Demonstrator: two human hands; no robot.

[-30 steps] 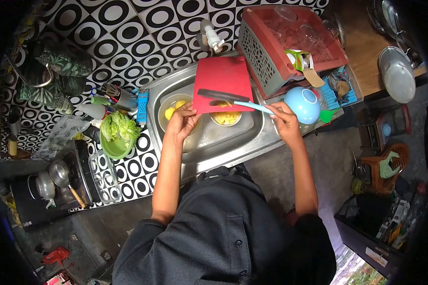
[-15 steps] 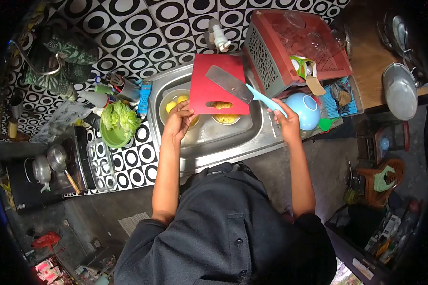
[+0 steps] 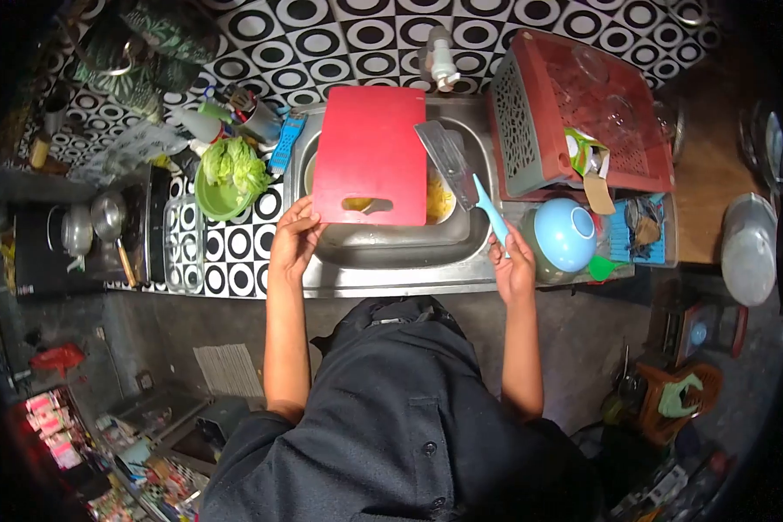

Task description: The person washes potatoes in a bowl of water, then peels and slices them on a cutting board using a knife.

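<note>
My left hand (image 3: 296,238) pinches the lower left corner of a red cutting board (image 3: 371,148), held over the sink (image 3: 383,259). In my right hand (image 3: 514,264) is the light blue handle of a wide-bladed knife (image 3: 446,161); its blade points up and left, close to the board's right edge. Behind the board, partly hidden, a bowl with yellow food (image 3: 440,199) stands in the sink. Some yellow also shows through the board's handle slot.
Right of the sink are a red dish rack (image 3: 518,122), a light blue bowl (image 3: 565,235) and a blue basket (image 3: 648,228). On the left, a green bowl (image 3: 222,202) holds lettuce, near a glass dish (image 3: 184,248) and a stove with pans (image 3: 109,217).
The view has turned and shifted. The board no longer overlaps the knife blade, which now stands to its right and points more steeply up. Both hands keep their hold.
</note>
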